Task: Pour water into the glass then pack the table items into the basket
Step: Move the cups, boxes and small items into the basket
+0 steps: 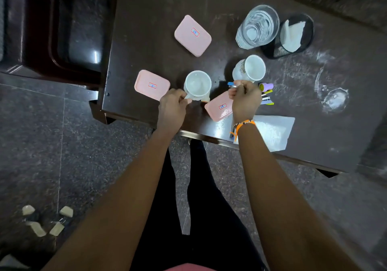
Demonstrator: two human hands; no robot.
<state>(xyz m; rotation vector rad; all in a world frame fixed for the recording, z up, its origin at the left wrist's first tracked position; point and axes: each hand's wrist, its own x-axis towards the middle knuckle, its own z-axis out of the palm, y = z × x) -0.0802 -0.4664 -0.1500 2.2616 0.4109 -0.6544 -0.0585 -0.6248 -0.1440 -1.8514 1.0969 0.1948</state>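
Glass (258, 26) up at the bench (146, 2) back, beside the mesh basket (290, 38). Left hand (172, 105) pinching a mug (198, 85) handle, right hand (245, 97) clenched round pens (266, 93), probably gathering for packing. Pink lids (192, 35) scattered around.

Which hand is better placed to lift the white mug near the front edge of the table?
The left hand. Its fingers are already at the handle of the near white mug. The right hand is closed around pens, beside the other mug, so it is not free.
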